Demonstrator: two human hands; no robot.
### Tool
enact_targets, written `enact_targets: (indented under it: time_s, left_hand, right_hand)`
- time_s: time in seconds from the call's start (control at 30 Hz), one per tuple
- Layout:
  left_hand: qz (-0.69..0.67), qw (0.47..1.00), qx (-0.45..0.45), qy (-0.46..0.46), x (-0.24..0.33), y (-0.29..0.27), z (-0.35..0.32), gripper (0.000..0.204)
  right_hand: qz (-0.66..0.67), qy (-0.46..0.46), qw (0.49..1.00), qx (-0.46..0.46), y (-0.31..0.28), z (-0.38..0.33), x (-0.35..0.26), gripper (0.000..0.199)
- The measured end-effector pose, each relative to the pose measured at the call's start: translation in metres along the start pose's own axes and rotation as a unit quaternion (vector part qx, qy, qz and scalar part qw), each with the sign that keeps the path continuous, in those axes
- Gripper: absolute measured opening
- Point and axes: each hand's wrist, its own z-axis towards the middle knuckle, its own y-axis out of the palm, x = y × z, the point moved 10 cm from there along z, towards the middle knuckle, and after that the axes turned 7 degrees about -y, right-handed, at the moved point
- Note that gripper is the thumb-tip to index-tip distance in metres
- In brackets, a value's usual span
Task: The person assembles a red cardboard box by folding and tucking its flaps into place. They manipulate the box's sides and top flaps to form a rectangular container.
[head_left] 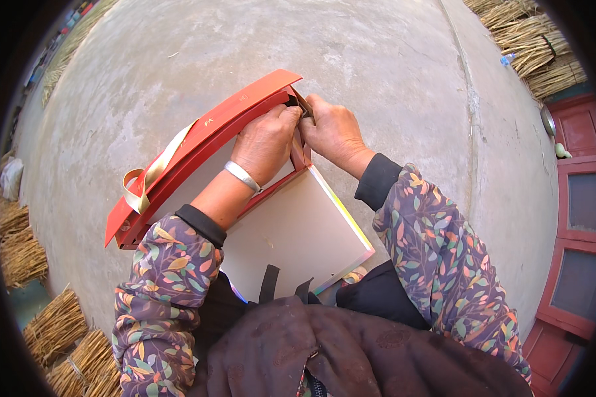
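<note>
Your left hand [266, 142] and right hand [333, 132], both pinching the red gift box [198, 142] corner, above the white board [295, 235].

A flat red gift box [198, 142] with a pale gold ribbon handle [153, 173] lies tilted across my lap, above the concrete floor, its far corner pinched between my left hand [266, 142] and my right hand [334, 131]. Beneath it rests a white rectangular board [298, 235], one edge shimmering in rainbow colours.
</note>
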Motion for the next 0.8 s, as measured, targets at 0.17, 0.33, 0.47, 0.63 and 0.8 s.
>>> enact_targets:
  time_s: [0.17,0.33,0.47,0.63,0.8]
  left_hand:
    - [-0.001,1.000,-0.005,-0.018,0.000,0.000,0.000,0.023]
    - [-0.019,0.999,-0.020,-0.027,-0.003,0.002,-0.003,0.019]
    - [-0.030,0.998,-0.033,-0.045,-0.007,0.003,-0.005,0.013]
    - [0.002,0.998,-0.024,-0.064,-0.012,0.002,-0.007,0.012]
    - [0.055,0.998,-0.011,-0.037,-0.008,0.000,-0.011,0.016]
  right_hand:
    - [0.003,0.007,1.000,-0.021,0.004,-0.002,0.001,0.021]
    - [0.052,0.047,0.997,-0.032,0.006,-0.005,0.011,0.026]
    - [0.071,0.043,0.995,-0.048,0.010,-0.009,0.012,0.025]
    - [0.049,0.024,0.997,-0.048,0.012,-0.013,0.006,0.019]
    - [0.070,0.017,0.997,-0.039,0.014,-0.011,0.002,0.018]
